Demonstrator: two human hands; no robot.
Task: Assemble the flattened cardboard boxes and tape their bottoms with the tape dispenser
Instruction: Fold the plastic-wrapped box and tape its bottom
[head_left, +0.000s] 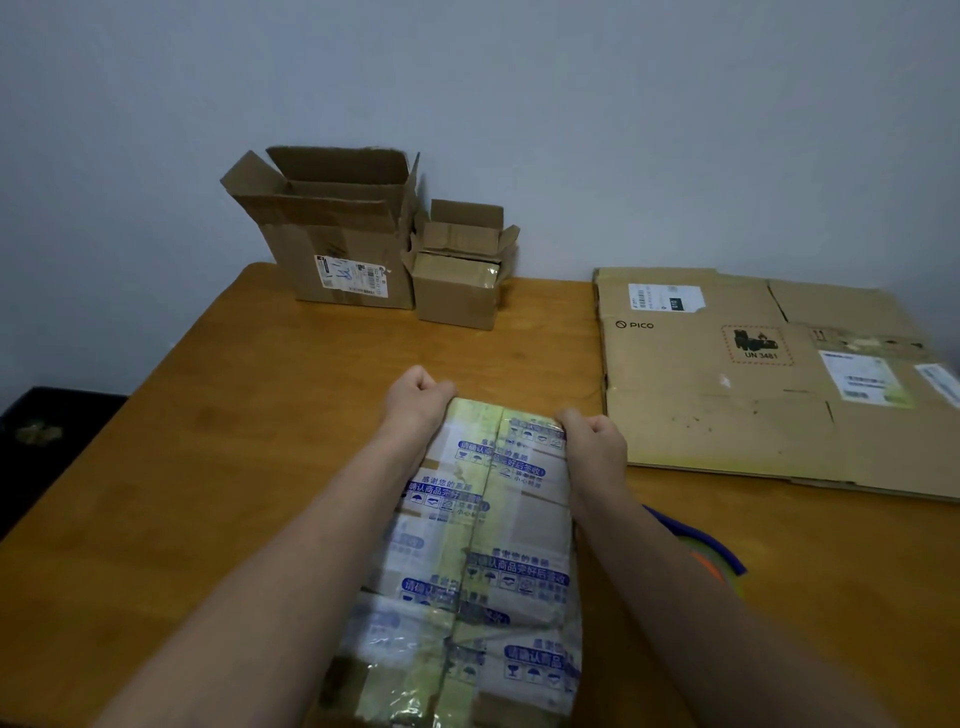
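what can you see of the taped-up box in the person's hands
The taped-up cardboard box is brown, mostly covered by glossy clear and yellowish tape printed with blue Chinese text and handling icons. A seam runs down its middle. It stretches away from the person above the wooden table, its far end gripped at both corners by the left hand and right hand.

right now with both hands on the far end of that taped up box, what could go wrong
1. The left hand and right hand grip only the far edge of the taped box, whose glossy old tape looks slippery. The hold might slip, or the cardboard might tear if pulled hard.
2. The tape dispenser lies on the table close under the right forearm, half hidden. A sweep of that arm could knock it.
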